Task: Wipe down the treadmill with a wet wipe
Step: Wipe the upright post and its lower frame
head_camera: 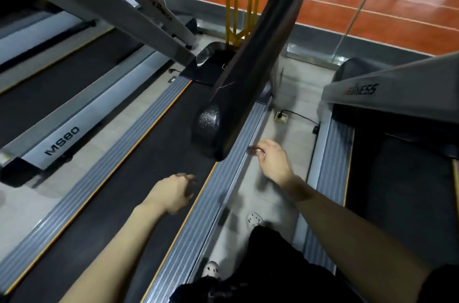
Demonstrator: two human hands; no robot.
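Whether the right hand holds a wipe cannot be told; the treadmill rail should be rubbed slowly.

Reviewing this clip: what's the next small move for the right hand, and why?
Probably lower the right hand onto the ribbed side rail and wipe along it. The hand hovers at the rail's outer edge, beside the black handrail end. Something pale shows at its fingertips; blur hides what it is.

Matt black rubbery belt, ribbed grey metal side rail, glossy pebbled plastic handrail
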